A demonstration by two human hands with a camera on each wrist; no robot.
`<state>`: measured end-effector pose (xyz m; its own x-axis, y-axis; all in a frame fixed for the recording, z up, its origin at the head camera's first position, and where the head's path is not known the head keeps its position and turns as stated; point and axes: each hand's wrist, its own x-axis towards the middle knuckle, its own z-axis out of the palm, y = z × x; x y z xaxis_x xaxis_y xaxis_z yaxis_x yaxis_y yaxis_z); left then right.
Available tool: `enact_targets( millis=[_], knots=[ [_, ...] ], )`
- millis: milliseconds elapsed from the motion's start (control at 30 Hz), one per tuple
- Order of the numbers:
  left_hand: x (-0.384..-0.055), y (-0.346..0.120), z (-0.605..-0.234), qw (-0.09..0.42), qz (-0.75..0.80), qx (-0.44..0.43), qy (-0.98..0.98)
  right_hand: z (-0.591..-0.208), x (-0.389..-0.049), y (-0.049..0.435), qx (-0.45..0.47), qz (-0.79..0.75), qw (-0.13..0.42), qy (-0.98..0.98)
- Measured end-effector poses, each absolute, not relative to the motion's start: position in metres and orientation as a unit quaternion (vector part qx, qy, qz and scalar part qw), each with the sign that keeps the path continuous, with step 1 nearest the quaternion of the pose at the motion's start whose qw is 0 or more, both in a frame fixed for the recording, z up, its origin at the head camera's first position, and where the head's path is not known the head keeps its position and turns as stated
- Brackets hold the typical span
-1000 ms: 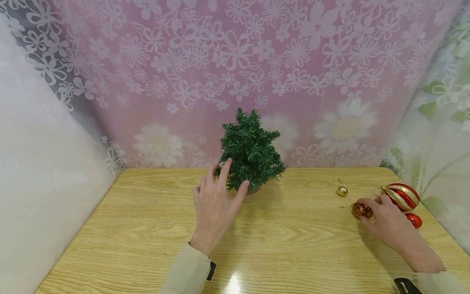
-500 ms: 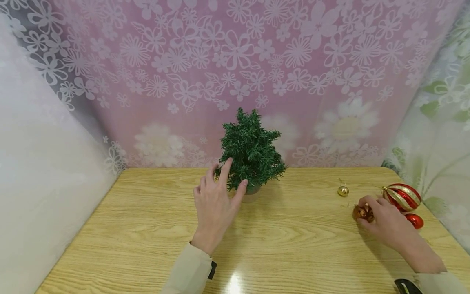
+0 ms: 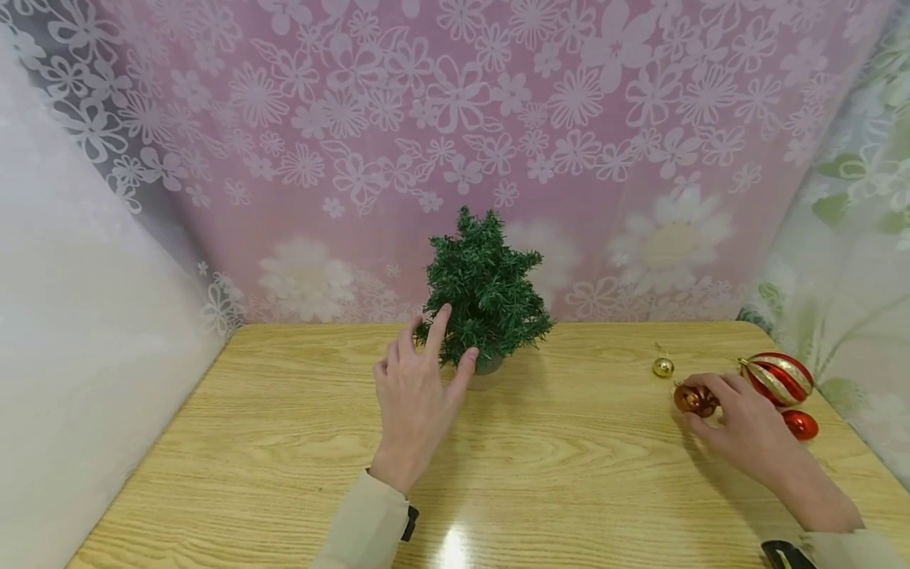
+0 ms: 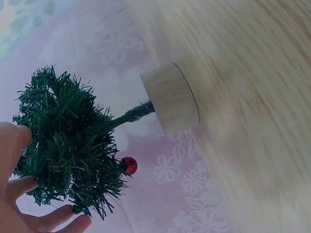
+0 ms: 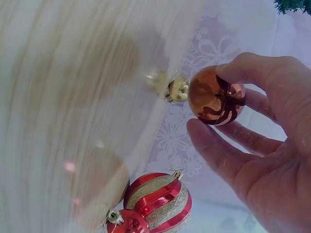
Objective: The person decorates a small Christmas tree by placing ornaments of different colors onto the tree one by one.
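A small green artificial Christmas tree stands upright in a round wooden base. My left hand is at its left side, fingers spread and fingertips right at the branches. Low on the tree, a red bauble shows in the left wrist view; the head view hides it. At the right of the table my right hand pinches a shiny copper-coloured bauble between thumb and fingers, and the right wrist view shows it apart from the tabletop. A small gold bauble lies just beyond it.
Close to the right hand lie a large red and gold striped bauble and a smaller red bauble. The wooden table ends at a pink flowered curtain behind the tree. Pale fabric hangs along the left side.
In the head view the copper bauble has shifted slightly left and up with the right hand's fingers, away from where it lay. The left hand and the tree have stayed in place.
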<state>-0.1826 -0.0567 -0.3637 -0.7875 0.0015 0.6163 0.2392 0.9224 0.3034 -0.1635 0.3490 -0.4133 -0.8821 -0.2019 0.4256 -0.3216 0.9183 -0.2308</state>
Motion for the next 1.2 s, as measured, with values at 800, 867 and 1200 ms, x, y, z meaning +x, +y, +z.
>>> enact_targets(
  millis=[800, 867, 1200],
  knots=[
    [-0.187, -0.072, -0.362, 0.277, -0.212, -0.082, -0.934, -0.396, -0.155, 0.321, 0.192, 0.197, 0.279, -0.920],
    [-0.188, -0.074, -0.361, 0.272, -0.217, -0.086, -0.934, -0.395, -0.154, 0.318, 0.196, 0.202, 0.282, -0.917],
    [-0.194, -0.085, -0.358, 0.231, -0.229, -0.105, -0.940, -0.385, -0.150, 0.305, 0.216, 0.216, 0.275, -0.912]
  ],
)
